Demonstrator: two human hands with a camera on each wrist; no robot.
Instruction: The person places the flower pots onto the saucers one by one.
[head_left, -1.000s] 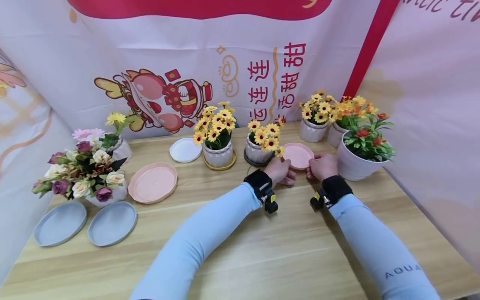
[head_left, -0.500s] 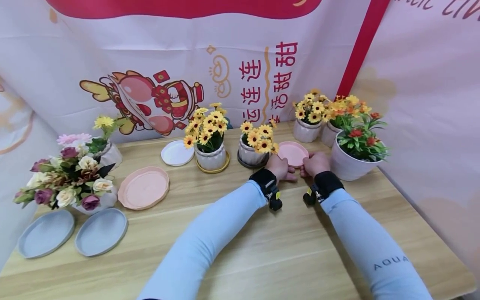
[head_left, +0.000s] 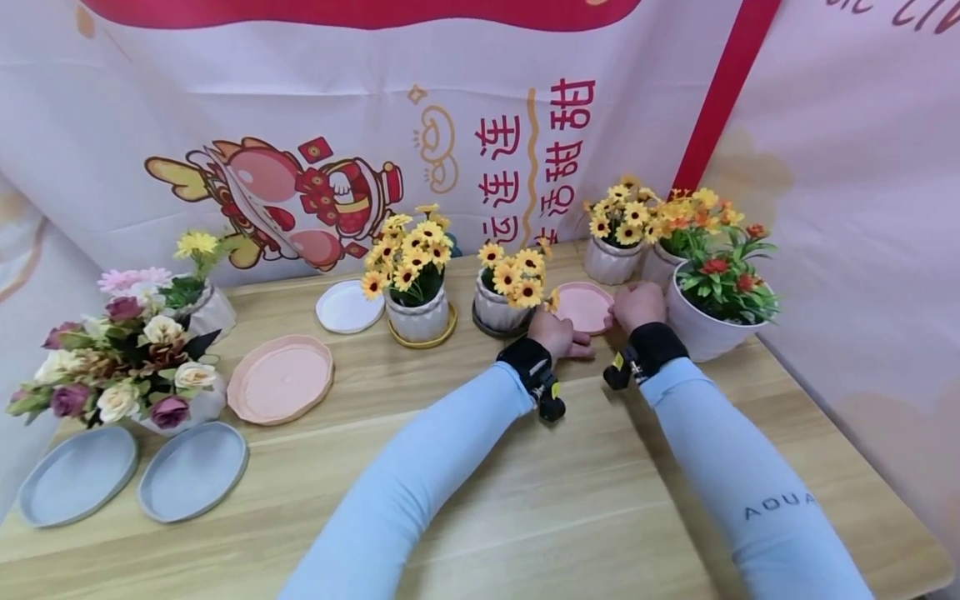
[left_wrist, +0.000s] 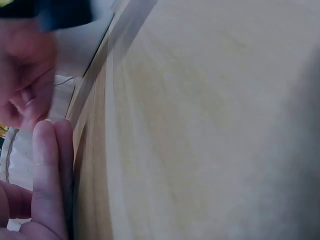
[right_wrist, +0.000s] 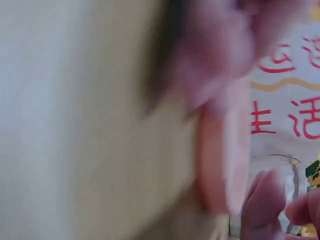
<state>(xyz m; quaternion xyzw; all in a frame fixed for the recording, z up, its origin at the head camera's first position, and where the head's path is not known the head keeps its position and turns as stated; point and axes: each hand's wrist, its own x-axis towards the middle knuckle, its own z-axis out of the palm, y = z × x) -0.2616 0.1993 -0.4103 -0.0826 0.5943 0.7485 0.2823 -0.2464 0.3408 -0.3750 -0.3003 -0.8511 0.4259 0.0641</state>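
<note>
A small pink saucer (head_left: 584, 307) lies flat on the table between my hands in the head view, and its rim shows edge-on in the right wrist view. My left hand (head_left: 555, 335) is at its front-left rim, two fingers (left_wrist: 46, 165) stretched out straight in the left wrist view. At the saucer's right edge is my right hand (head_left: 639, 307), thumb and finger apart in the right wrist view. Left of the left hand stands a pot of yellow flowers (head_left: 504, 304) on a dark saucer. A white pot with red flowers (head_left: 708, 321) stands right beside the right hand.
Two yellow- and orange-flowered pots stand behind the right hand, one a grey pot (head_left: 611, 260). Leftward are a flowerpot (head_left: 417, 321) on a yellow saucer, a white saucer (head_left: 350, 306), a larger pink saucer (head_left: 281, 379), a rose arrangement (head_left: 142, 362) and two grey saucers (head_left: 193, 471).
My right hand shifts slightly up and its fingers loosen from the saucer's rim. The left hand stays at the saucer. The head view has turned a little right.
</note>
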